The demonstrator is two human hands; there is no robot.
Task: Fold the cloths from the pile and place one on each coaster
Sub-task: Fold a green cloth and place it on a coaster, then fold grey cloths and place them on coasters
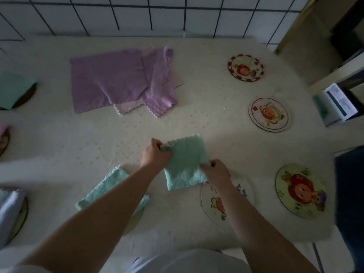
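Note:
A folded mint-green cloth (184, 162) is held just above the table's middle front. My left hand (154, 155) grips its far left corner and my right hand (215, 171) pinches its near right edge. Beneath my right wrist lies a round cartoon coaster (236, 196), partly hidden by my arm. A pile of purple and pink cloths (126, 81) lies spread at the back. Another folded green cloth (110, 188) sits on a coaster under my left forearm.
Three bare cartoon coasters lie along the right: back (245, 67), middle (268, 114) and front (300, 191). Coasters at the left edge carry folded cloths: green (13, 87), pink (3, 133), pale blue (9, 209). A tiled wall (137, 14) backs the table.

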